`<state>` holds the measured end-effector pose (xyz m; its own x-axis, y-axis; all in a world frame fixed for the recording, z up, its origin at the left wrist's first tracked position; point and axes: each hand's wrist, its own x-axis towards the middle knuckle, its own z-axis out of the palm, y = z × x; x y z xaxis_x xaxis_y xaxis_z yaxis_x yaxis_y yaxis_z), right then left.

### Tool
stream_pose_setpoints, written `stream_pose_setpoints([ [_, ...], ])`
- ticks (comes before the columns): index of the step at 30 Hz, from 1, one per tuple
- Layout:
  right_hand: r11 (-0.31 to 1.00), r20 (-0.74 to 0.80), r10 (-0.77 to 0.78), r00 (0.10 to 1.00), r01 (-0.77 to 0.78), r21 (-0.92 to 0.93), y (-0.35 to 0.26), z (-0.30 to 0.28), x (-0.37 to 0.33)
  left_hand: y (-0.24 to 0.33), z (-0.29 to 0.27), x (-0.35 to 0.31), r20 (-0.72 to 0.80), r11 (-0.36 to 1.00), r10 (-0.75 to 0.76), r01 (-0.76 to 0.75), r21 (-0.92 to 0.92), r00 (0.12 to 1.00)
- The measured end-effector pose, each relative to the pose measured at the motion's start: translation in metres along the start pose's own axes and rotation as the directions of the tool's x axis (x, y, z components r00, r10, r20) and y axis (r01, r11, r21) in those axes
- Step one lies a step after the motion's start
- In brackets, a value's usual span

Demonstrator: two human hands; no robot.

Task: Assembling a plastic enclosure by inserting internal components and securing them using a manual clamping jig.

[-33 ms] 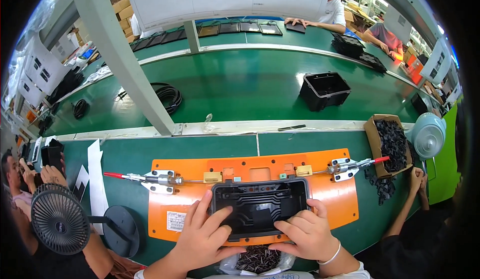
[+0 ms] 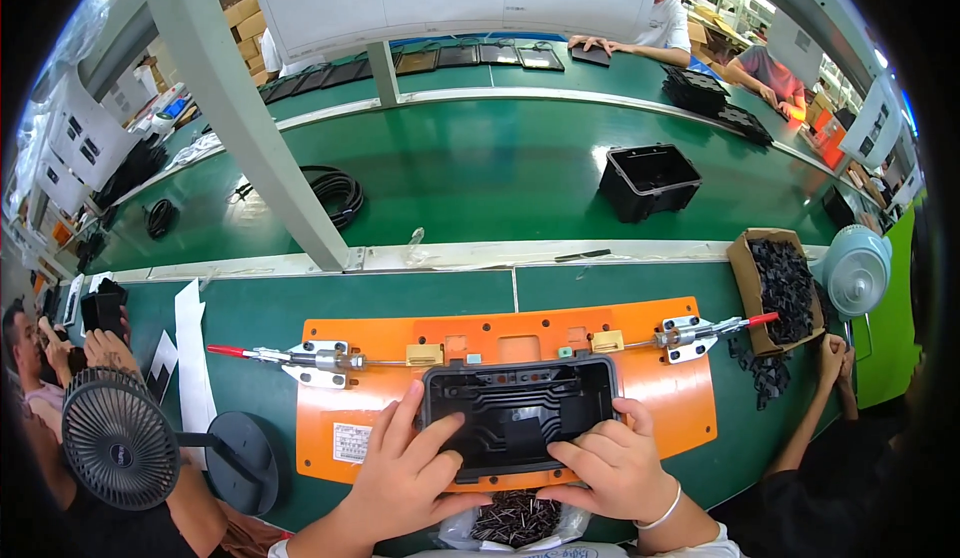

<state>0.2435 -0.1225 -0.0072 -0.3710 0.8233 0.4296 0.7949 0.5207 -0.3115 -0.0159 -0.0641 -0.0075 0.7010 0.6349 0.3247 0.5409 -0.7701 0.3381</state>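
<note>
A black plastic box [image 2: 530,420], its open side up, sits on an orange fixture plate [image 2: 665,398]. My left hand [image 2: 405,468] grips the box's left end, with fingers over the rim and the thumb at the near edge. At the opposite end, my right hand [image 2: 618,466] has its fingers curled over the rim and its thumb by the near edge. Toggle clamps with red handles, one at the left [image 2: 320,360] and one at the right [image 2: 690,336], flank the box on the plate. Close below the box lies a plastic bag of dark metal pins or screws [image 2: 518,518].
Small black parts fill a cardboard box [image 2: 742,276] at right, with more spilled beside it. A black fan [image 2: 122,438] stands left, a light-blue fan [image 2: 858,273] right. Another black box [image 2: 650,183] and coiled cable [image 2: 338,196] lie beyond a metal post [image 2: 250,118]. Co-workers sit on both sides.
</note>
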Motion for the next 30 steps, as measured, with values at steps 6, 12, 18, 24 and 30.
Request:
stream_pose_setpoints([
  [6, 1.000, 0.009, -0.006, 1.000, 0.006, -0.023, 0.0009, 0.0005, -0.0005, -0.0007, -0.0001, -0.0003, -0.003, 1.000, -0.001, 0.001, -0.022, 1.000],
  [12, 0.999, 0.021, -0.006, 1.000, 0.007, -0.037, 0.0007, -0.0003, -0.0004, -0.0002, -0.0004, -0.0003, -0.008, 1.000, 0.003, -0.003, -0.017, 1.000],
  [18, 0.999, 0.026, -0.009, 1.000, 0.010, -0.035, 0.0011, 0.0002, -0.0005, -0.0004, 0.0003, -0.0003, -0.010, 1.000, -0.001, 0.001, -0.014, 1.000],
  [24, 1.000, 0.017, -0.004, 1.000, 0.005, -0.012, 0.0005, -0.0003, -0.0009, 0.0000, 0.0002, -0.0004, -0.008, 1.000, 0.003, -0.003, -0.006, 1.000],
  [30, 1.000, 0.018, 0.004, 1.000, -0.004, 0.004, 0.0002, -0.0002, -0.0002, -0.0010, 0.0006, -0.0006, -0.008, 1.000, 0.005, -0.005, -0.003, 1.000],
])
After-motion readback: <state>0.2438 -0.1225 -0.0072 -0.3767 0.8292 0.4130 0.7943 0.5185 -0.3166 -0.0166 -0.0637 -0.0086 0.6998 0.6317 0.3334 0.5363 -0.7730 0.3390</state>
